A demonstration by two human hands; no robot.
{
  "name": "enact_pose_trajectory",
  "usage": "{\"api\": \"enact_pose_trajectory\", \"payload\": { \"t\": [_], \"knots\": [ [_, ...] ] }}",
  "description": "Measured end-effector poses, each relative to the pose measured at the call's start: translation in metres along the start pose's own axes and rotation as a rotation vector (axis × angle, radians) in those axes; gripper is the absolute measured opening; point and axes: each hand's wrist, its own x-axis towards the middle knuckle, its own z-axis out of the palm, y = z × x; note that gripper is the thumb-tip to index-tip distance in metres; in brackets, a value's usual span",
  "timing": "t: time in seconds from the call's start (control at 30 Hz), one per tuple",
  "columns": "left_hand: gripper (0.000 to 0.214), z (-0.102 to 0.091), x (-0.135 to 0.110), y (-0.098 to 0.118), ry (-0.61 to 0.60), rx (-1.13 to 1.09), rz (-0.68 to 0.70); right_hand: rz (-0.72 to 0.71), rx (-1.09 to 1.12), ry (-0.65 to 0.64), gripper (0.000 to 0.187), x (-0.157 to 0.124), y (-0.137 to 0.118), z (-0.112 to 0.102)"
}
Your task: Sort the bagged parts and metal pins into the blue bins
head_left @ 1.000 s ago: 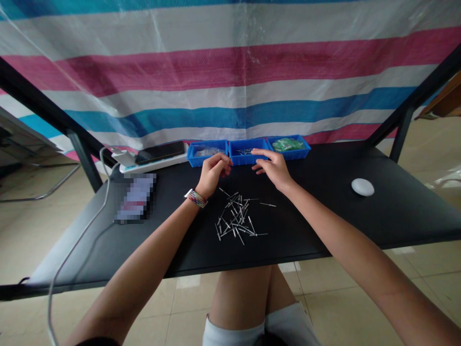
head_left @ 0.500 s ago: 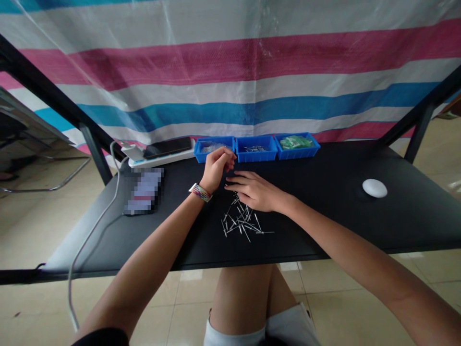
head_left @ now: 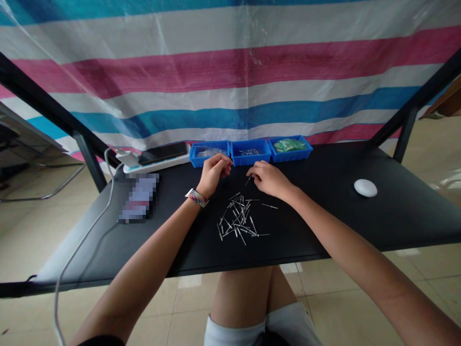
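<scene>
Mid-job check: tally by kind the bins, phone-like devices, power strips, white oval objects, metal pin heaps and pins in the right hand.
Blue bins: 3
Phone-like devices: 2
Power strip: 1
White oval object: 1
Metal pin heap: 1, too tangled to count singly
Pin in right hand: 1 visible
Total: 9

Striped sheet (head_left: 230, 72), phone (head_left: 163, 153) on power strip (head_left: 154, 166), white oval object (head_left: 365, 188)

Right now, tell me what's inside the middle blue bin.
Several thin metal pieces lie inside the middle blue bin. Whatever lies beneath them, or low behind its near side, is covered and cannot be seen.
</scene>
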Motion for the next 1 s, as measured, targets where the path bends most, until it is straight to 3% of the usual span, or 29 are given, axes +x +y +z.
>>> {"api": "enact_pose_trajectory", "payload": {
  "t": [0.17,0.3,0.47,0.57,0.77,0.9,1.0],
  "knots": [
    [0.019,0.0,0.0,0.0,0.001,0.006,-0.006,0.03,-0.027,0.001,0.015,-0.001,0.004,-0.006],
    [0.02,0.002,-0.001,0.001,-0.017,0.039,-0.002,0.059,0.005,0.022,0.013,0.0,0.004,-0.006],
    [0.02,0.001,-0.003,0.002,-0.065,0.376,0.077,0.095,0.244,0.152,0.012,0.004,0.004,-0.002],
    [0.034,0.0,-0.003,0.004,-0.154,0.543,0.077,0.08,0.372,0.249,0.011,0.007,0.003,-0.002],
    [0.04,0.002,-0.003,0.006,-0.297,0.375,0.01,0.053,0.422,0.336,0.011,0.007,-0.002,-0.006],
    [0.035,0.005,-0.004,0.006,-0.295,0.271,0.024,0.048,0.398,0.346,0.012,0.007,-0.007,-0.007],
    [0.032,0.007,-0.004,0.006,-0.27,0.212,0.056,0.092,0.511,0.34,0.009,0.008,-0.009,-0.006]
  ]
}}
